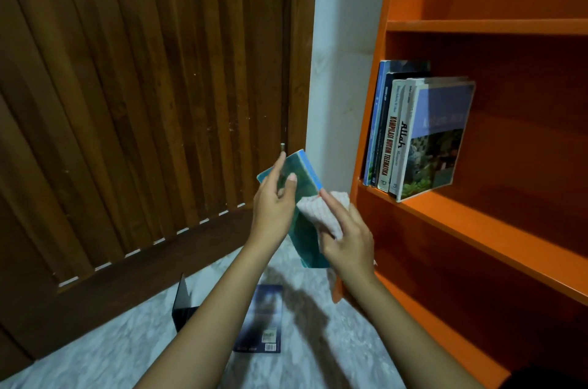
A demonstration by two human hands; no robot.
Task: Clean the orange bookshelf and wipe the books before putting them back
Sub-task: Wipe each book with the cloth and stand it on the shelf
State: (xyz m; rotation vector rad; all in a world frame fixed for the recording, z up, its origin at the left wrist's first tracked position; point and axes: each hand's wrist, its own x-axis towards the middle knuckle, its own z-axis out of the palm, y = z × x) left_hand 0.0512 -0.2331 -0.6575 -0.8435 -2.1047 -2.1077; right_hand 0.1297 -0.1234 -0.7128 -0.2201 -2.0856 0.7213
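Observation:
My left hand [275, 201] grips a teal book [304, 229] with a blue spine, held up in the air in front of the orange bookshelf [477, 220]. My right hand [346, 236] holds a white checked cloth [321, 209] and presses it against the book's cover. Several books [413, 134] stand upright at the left end of the middle shelf. A dark blue book [264, 320] lies flat on the marble floor below my arms.
A brown slatted wooden door [143, 102] fills the left side. A white wall strip [340, 70] separates it from the shelf. A dark bookend-like object [184, 309] stands on the floor left of the blue book.

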